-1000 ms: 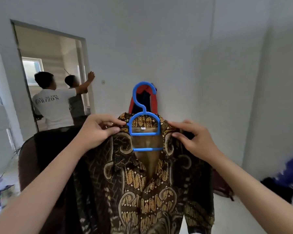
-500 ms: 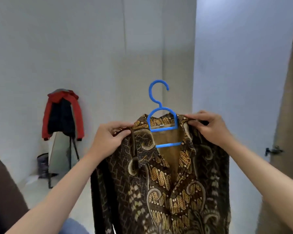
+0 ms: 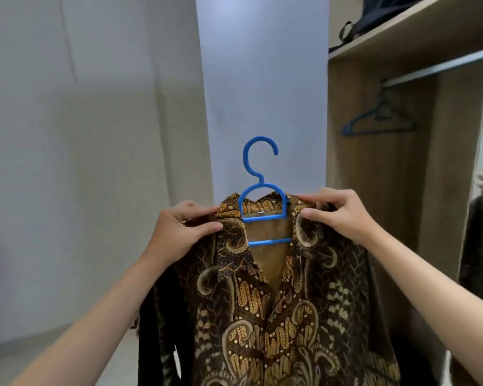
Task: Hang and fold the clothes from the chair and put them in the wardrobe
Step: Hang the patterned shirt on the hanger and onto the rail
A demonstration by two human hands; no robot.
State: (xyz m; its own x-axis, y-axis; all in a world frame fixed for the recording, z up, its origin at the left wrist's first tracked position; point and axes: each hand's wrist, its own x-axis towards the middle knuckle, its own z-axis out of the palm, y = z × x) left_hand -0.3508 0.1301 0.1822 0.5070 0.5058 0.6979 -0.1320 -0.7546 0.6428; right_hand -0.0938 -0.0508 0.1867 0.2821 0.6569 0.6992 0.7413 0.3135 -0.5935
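Shirt (image 3: 276, 302) on hanger (image 3: 262, 207), wardrobe (image 3: 407, 162) now in view.
Left hand (image 3: 179, 232) and right hand (image 3: 338, 215) pinch its shoulders; inside the wardrobe hang spare hangers (image 3: 379, 121).

I saw a pale grey wall (image 3: 89, 112) on the left and a bluish-white panel (image 3: 262, 79) straight ahead. To the right stood an open wooden wardrobe (image 3: 374, 168), its metal rail (image 3: 441, 67) under a shelf (image 3: 410, 32). The floor (image 3: 117, 355) was light.
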